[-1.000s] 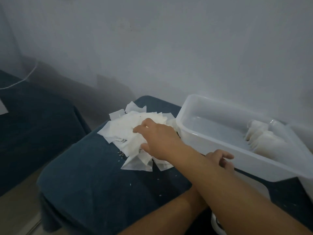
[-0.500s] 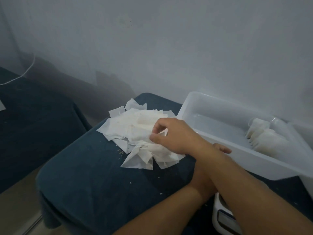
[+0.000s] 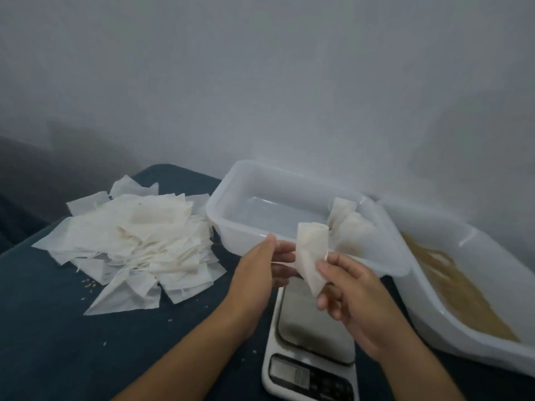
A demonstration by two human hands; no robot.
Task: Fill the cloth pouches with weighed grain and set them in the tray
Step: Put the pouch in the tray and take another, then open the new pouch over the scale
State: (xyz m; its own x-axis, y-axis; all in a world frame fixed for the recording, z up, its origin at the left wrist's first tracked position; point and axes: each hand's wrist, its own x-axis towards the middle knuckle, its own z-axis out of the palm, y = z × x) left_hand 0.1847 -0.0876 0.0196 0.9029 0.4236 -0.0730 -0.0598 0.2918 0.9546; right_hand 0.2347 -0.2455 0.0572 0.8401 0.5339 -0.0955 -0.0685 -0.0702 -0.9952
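An empty white cloth pouch (image 3: 311, 250) hangs in the air above the kitchen scale (image 3: 311, 342). My right hand (image 3: 351, 293) pinches its lower right side, and my left hand (image 3: 260, 270) holds its left edge. A heap of empty pouches (image 3: 130, 238) lies on the dark table to the left. The clear plastic tray (image 3: 231, 204) stands behind my hands, with filled pouches (image 3: 347, 224) at its right end. A white tub of brown grain (image 3: 451, 285) sits at the far right.
Loose grains (image 3: 89, 283) are scattered on the dark blue table top (image 3: 72, 342) near the heap. The grey wall rises close behind the tray and the tub. The scale's display (image 3: 289, 371) faces me at the front edge.
My right hand lifted one pouch from the heap and carried it to the right, over the scale. My left hand came up to take its edge. The view has swung right, showing the grain tub.
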